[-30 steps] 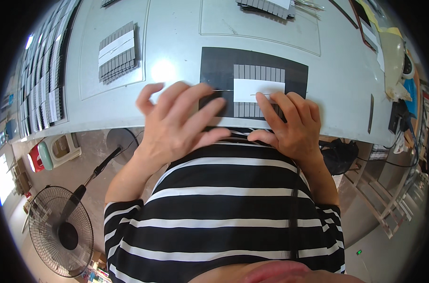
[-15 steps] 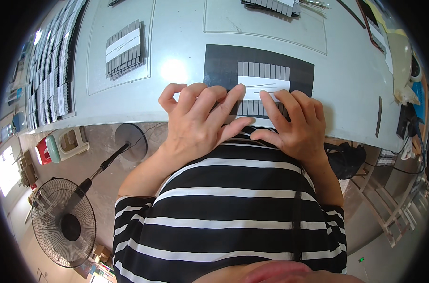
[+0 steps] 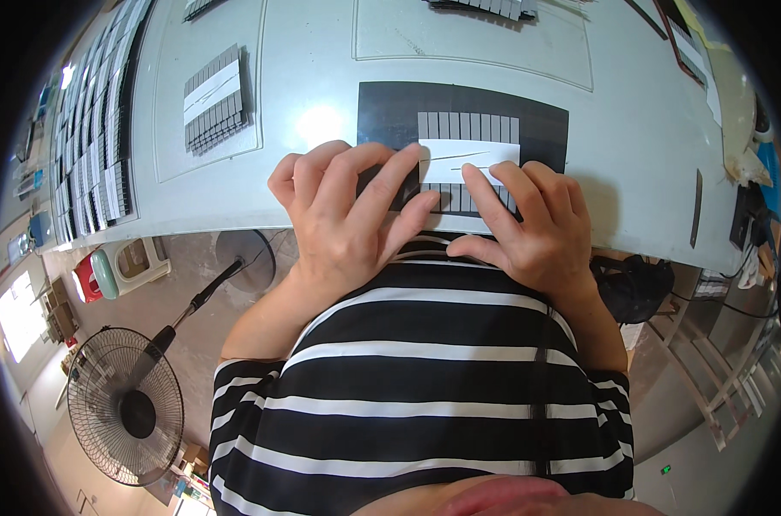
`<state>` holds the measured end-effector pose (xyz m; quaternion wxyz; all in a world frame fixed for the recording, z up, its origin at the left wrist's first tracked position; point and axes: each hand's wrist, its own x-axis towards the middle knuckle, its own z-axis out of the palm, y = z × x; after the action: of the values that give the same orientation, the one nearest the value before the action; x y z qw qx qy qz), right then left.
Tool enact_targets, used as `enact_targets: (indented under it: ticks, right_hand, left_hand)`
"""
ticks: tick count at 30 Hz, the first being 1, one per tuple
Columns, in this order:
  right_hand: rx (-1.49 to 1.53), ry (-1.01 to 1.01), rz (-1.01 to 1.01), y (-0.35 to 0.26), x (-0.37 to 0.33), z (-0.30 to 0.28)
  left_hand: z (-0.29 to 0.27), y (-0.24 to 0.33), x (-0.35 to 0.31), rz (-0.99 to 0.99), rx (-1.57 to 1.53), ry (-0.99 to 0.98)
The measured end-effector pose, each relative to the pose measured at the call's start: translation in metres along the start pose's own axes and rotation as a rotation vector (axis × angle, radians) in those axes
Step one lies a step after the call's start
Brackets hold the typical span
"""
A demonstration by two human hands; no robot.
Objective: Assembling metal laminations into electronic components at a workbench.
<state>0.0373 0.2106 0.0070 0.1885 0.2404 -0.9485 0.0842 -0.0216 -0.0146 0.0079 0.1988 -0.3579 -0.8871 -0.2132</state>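
A panel of grey strips (image 3: 468,126) with a white band (image 3: 446,175) across its middle lies on a dark mat (image 3: 541,125) at the table's near edge. Two thin dark needle-like pieces (image 3: 461,156) rest on the band, roughly lengthwise. My left hand (image 3: 343,206) is at the panel's left side, fingers apart, its index fingertip at the band's left end and its thumb by the lower strips. From the right, my right hand (image 3: 545,215) reaches over the panel's lower right corner, index fingertip on the band by the lower thin piece. Neither hand grips anything visible.
A similar stack of strip panels (image 3: 214,103) sits at the left on a clear sheet. Long rows of such panels (image 3: 102,129) line the table's far left. Another stack (image 3: 485,7) is at the back. A narrow dark strip (image 3: 696,209) lies right. A fan (image 3: 137,413) stands below left.
My left hand has shifted left along the panel, its thumb moving up onto the lower strips. My right hand keeps nearly the same place. The whole view has shifted slightly.
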Motion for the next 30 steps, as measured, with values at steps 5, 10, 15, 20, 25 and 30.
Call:
enact_targets:
  ticks: [5,10,15,20,25,30]
  right_hand:
    - [0.004,-0.012,0.005,0.0,0.0,0.0]
    - [0.018,-0.005,0.001,-0.001,0.0,0.0]
    - [0.018,-0.002,0.01,-0.001,0.001,0.0]
    - [0.033,0.021,0.016,0.0,-0.003,0.001]
    - [0.054,0.008,0.012,0.0,-0.001,-0.001]
    - [0.053,0.005,0.007,-0.005,0.001,-0.002]
  left_hand:
    - [0.001,0.006,0.002,0.029,0.027,-0.044]
    - [0.002,0.008,0.01,0.037,-0.009,-0.083]
    - [0.005,0.011,0.019,0.059,-0.071,-0.138]
    - [0.01,0.011,0.018,0.083,-0.073,-0.113]
    - [0.01,0.012,0.018,0.085,-0.072,-0.116]
    - [0.007,0.012,0.015,0.1,-0.057,-0.114]
